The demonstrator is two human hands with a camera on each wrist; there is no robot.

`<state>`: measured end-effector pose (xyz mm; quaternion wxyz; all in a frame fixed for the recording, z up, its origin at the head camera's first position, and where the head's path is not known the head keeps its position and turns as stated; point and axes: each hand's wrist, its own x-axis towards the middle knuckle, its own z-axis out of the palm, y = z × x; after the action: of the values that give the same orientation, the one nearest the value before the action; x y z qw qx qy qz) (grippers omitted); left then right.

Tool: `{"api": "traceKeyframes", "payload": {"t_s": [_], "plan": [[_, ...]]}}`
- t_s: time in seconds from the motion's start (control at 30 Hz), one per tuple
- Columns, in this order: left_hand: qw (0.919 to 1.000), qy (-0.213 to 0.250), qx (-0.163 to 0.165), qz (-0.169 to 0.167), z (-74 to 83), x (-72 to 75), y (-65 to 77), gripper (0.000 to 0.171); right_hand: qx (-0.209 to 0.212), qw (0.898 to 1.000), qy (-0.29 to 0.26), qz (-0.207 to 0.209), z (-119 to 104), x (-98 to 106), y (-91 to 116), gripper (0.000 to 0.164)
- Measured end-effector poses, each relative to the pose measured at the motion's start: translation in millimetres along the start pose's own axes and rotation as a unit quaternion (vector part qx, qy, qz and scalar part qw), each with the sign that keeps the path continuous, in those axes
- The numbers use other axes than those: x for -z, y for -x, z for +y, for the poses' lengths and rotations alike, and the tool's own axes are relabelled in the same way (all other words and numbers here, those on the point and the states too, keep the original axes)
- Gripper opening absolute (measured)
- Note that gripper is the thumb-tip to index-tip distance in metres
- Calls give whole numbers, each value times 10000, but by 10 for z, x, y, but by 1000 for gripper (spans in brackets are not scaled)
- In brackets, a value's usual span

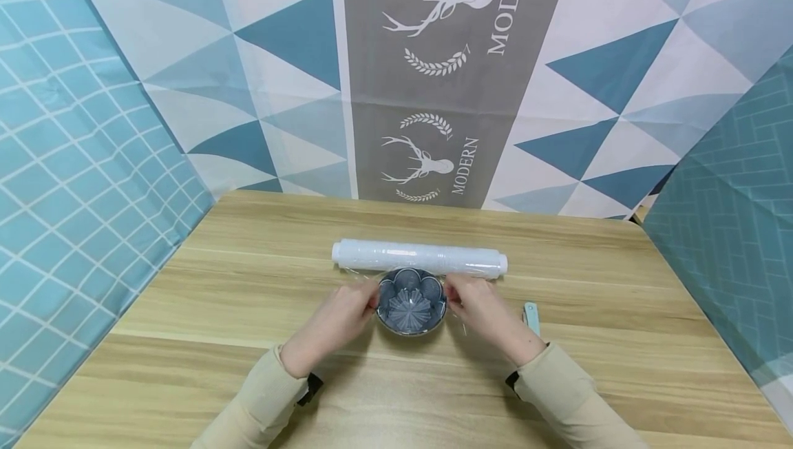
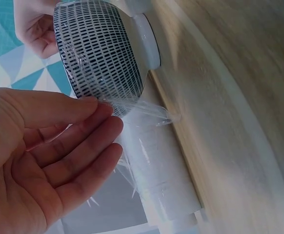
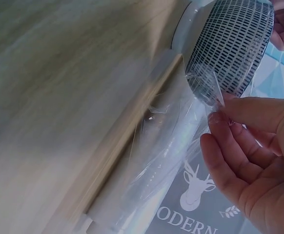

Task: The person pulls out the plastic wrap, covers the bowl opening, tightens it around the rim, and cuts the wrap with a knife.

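Observation:
A patterned bowl (image 1: 410, 308) stands upright on the table, dark inside with a flower-like design. Clear plastic wrap (image 3: 164, 131) stretches over its rim and hangs loose at the sides. At the bowl's left edge my left hand (image 1: 353, 303) pinches the wrap between thumb and forefinger, its other fingers loosely bent, as the left wrist view shows. Opposite it, my right hand (image 1: 473, 303) pinches the wrap by the right edge; the right wrist view shows thumb and fingertip meeting on the film. Right behind the bowl lies a white roll of plastic wrap (image 1: 421, 258).
A small light-green cutter-like tool (image 1: 531, 318) lies to the right of my right hand, partly hidden by the forearm. The wooden table (image 1: 248, 284) ends at a patterned curtain (image 1: 297, 125) behind, with tiled-pattern cloth (image 1: 80, 160) on the left.

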<state>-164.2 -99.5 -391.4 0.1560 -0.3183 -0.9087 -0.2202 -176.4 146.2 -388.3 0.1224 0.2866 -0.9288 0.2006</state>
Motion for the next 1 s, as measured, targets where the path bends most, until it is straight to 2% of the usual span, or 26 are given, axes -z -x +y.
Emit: {"api": "traceKeyframes", "payload": {"t_s": [0.3,0.63,0.87,1.0], "plan": [[9991,181,376,-99,19,2,7,24,-20,9995,-312,2,-25,23,33,24],[9975,364,599,6,24,-12,26,24,-437,9955,-762,-348,-61,49,49,25],[9953,484,842,37,32,-23,40,23,-496,9958,-765,15,-59,-46,46,26],[9948,506,888,30,37,-23,41,22,-603,9956,-708,74,-58,-60,48,25]]}}
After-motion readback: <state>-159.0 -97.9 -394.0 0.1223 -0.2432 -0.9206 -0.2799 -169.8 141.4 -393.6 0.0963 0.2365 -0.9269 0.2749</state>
